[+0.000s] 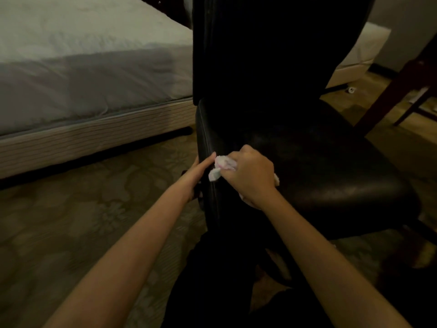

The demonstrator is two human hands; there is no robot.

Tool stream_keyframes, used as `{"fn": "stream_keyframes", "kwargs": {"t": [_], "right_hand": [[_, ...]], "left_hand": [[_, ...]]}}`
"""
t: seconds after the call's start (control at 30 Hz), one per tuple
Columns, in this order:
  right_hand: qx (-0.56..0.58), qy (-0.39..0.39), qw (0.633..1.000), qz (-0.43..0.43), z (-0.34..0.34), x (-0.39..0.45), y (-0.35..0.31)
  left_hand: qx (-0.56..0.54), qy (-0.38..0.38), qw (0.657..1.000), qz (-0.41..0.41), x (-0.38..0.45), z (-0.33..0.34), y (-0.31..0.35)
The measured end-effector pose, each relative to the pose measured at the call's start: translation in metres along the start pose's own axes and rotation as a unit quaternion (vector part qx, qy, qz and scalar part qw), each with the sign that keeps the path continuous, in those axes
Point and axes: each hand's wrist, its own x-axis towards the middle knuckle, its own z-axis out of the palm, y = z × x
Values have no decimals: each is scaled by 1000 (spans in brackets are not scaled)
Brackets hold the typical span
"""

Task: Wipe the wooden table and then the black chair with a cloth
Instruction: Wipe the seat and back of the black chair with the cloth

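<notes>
The black chair point(295, 147) fills the middle of the view, and everything here is best placed against its seat: the right hand point(250, 175) sits on the seat's near left edge with its fingers curled round a bunched white cloth point(221, 168), which pokes out toward the seam and presses on the leather; the left hand point(198, 172) lies against the outer side of that same edge, fingers fairly straight, seemingly steadying the chair rather than grasping it, though its fingertips are partly hidden behind the seat's side. A bed point(82, 79) stands well to the left of the chair, patterned carpet point(82, 221) lies under it, and a dark wooden table leg point(387, 100) shows to its right. The work looks to be on the chair stage, at the seat's left border. To do this pass well, I would keep the cloth flat enough to cover the seam, drag it along the edge in overlapping strokes, then work inward across the seat and up the backrest, with the left hand bracing so the chair does not swivel or roll
</notes>
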Motion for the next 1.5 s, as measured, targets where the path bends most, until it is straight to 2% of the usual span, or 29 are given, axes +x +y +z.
{"fn": "stream_keyframes", "kwargs": {"t": [0.07, 0.27, 0.33, 0.4, 0.5, 0.57, 0.7, 0.87, 0.97, 1.03, 1.1, 1.2, 1.27, 1.37, 1.5], "right_hand": [[0, -17, 1000, -13, -6, -23, -5], [37, -27, 999, -19, -20, -116, -8], [107, -101, 989, 13, -31, -140, 0], [235, -163, 956, 65, -45, -147, 10], [355, -66, 924, 122, -60, -131, 25], [392, 1, 912, 123, -66, -105, 31], [376, 47, 911, 165, -58, -50, 42], [327, -5, 929, 171, -43, -17, 59], [291, 44, 940, 175, -61, 14, 86], [244, 54, 956, 153, -69, 42, 118], [163, 19, 977, 134, -65, 72, 151], [55, -31, 985, 161, -46, 107, 179], [2, -35, 987, 160, -37, 116, 171], [-26, -47, 991, 124, -24, 113, 141], [-75, -106, 992, -6, -19, 69, 86]], "left_hand": [[-29, -10, 1000, -3, 1, 3, -6], [-59, 36, 994, 79, -11, 21, -20], [-69, 38, 993, 87, -14, 27, -24], [-78, 47, 992, 90, -18, 33, -26], [-82, 60, 991, 90, -18, 39, -28], [-82, 61, 990, 102, -18, 42, -30], [-88, 68, 984, 137, -15, 42, -38], [-65, 107, 979, 162, -12, 46, -43], [50, 118, 982, 136, -16, 47, -30], [201, 165, 957, 130, -20, 54, -14], [321, 216, 904, 179, -14, 63, 3], [455, 236, 832, 213, 5, 73, 20], [494, 261, 802, 210, 18, 74, 22], [467, 294, 799, 240, 28, 70, 21], [434, 303, 808, 258, 31, 63, 24]]}}
